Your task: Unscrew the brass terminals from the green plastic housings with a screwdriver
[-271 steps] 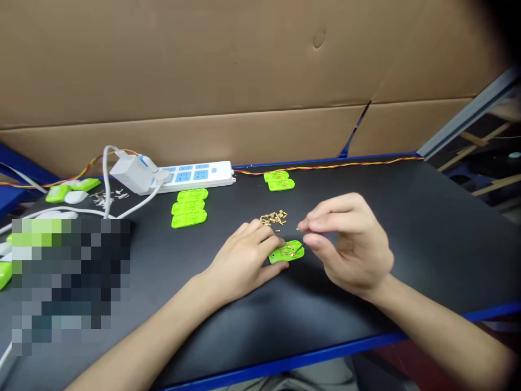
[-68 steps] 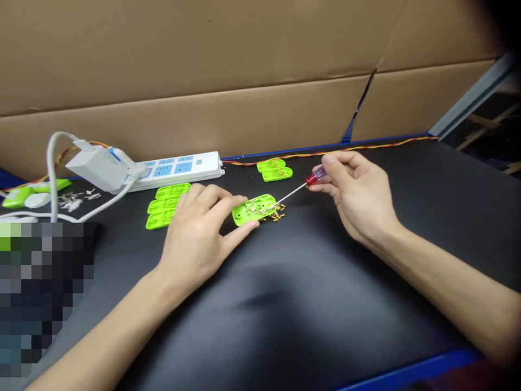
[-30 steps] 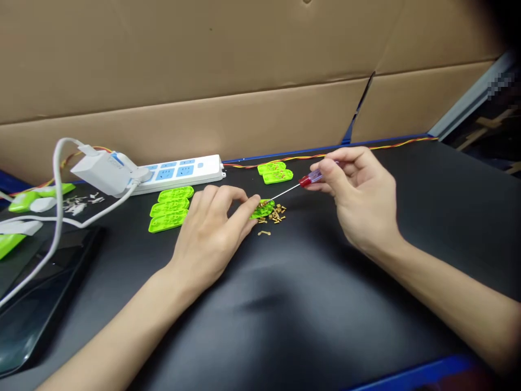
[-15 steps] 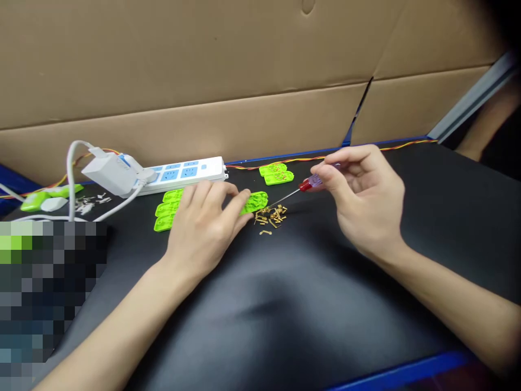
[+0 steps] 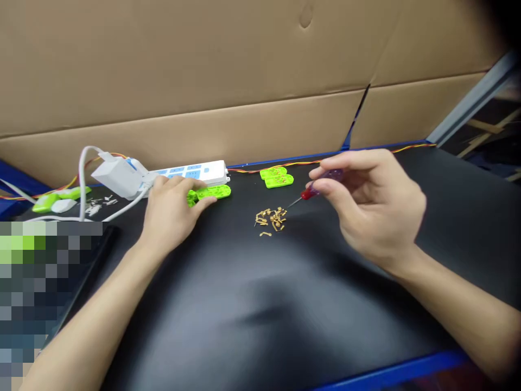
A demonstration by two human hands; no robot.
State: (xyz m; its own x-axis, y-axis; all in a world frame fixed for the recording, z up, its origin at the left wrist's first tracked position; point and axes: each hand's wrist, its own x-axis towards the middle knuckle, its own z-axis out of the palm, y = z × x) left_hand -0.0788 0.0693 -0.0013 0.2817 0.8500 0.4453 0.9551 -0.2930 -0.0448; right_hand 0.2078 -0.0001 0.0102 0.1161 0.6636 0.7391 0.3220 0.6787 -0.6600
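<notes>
My left hand [image 5: 173, 209] is over the green plastic shells at the left, its thumb apart from the fingers. One green shell [image 5: 215, 191] shows beyond its fingertips; whether the fingers grip it is hidden. In my right hand [image 5: 366, 201] is a screwdriver [image 5: 308, 192] with a red and purple handle, pinched between thumb and fingers. Its tip points down left, just by a small pile of brass pieces [image 5: 278, 217]. A single brass strip [image 5: 265, 234] lies in front of the pile. Two green shells with parts in them [image 5: 279, 180] lie behind it.
A white power strip [image 5: 215, 171] with a plugged-in white adapter [image 5: 118, 176] stands at the back left. White cables [image 5: 83, 179] loop beside it. Small silver pieces [image 5: 94, 209] and a green-white object [image 5: 51, 201] lie farther left. Cardboard [image 5: 244, 65] walls the back.
My left hand has moved left, away from the brass pile, and the green shell near it is now farther left too. My right hand and the screwdriver have shifted slightly right, off the pile.
</notes>
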